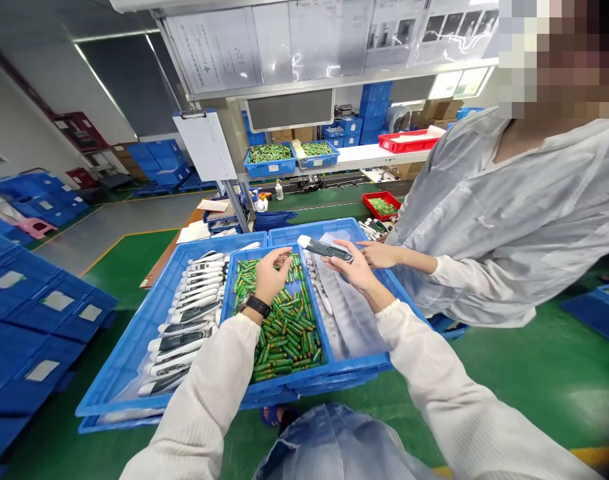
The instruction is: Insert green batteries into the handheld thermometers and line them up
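My right hand is closed around a slim handheld device with a white tip and a dark grey body. It holds the device above the blue bins, tip pointing left. Over the bin of green batteries hovers my left hand, a dark band on its wrist. Its fingers are curled together; whatever they may hold is too small to make out. Rows of similar white and grey devices lie in the left blue tray. More devices and translucent sheeting are in the right tray.
A co-worker in a pale smock stands at the right, one hand near the right tray. Beyond lie a green conveyor, a small red tray and battery bins on a shelf. Stacked blue crates stand left.
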A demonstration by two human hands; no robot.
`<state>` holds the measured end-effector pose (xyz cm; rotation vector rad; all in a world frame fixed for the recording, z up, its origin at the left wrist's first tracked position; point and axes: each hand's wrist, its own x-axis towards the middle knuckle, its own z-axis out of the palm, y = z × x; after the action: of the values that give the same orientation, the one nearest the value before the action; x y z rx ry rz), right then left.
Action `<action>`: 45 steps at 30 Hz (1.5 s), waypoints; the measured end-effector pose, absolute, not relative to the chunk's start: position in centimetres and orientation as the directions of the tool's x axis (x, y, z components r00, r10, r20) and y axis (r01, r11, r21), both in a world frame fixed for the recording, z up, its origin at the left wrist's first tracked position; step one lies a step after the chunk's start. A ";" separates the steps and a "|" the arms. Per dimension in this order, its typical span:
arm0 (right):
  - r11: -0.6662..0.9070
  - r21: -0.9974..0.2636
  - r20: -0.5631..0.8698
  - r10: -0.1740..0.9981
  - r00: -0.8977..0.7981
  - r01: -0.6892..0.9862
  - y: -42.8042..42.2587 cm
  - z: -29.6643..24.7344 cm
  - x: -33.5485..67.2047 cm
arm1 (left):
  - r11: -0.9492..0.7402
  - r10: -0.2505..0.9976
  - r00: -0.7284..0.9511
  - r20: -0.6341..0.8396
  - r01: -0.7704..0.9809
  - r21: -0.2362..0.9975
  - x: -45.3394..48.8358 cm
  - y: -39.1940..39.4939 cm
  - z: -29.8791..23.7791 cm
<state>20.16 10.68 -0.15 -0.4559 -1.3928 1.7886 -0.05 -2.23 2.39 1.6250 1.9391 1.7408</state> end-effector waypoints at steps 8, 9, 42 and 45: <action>0.156 -0.936 0.320 0.751 -0.578 -0.315 7.1 -1.6 17.1 | -0.286 0.677 -0.450 0.583 0.569 0.771 2.0 -2.8 2.9; 0.216 -0.930 0.354 0.741 -0.570 -0.298 6.7 -1.7 16.8 | -0.292 0.680 -0.433 0.591 0.579 0.761 2.3 -2.8 2.9; 0.352 -0.890 0.456 0.679 -0.575 -0.291 4.1 -1.2 16.9 | -0.377 0.810 0.036 0.586 0.796 0.473 2.6 -3.1 3.7; 0.374 -0.889 0.457 0.680 -0.573 -0.265 4.0 -1.0 16.9 | -0.379 0.818 0.037 0.574 0.785 0.490 2.6 -3.1 3.9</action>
<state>16.93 4.00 -1.00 -0.3665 -1.7497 1.3416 2.60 -3.06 3.94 2.2330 1.7283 1.2839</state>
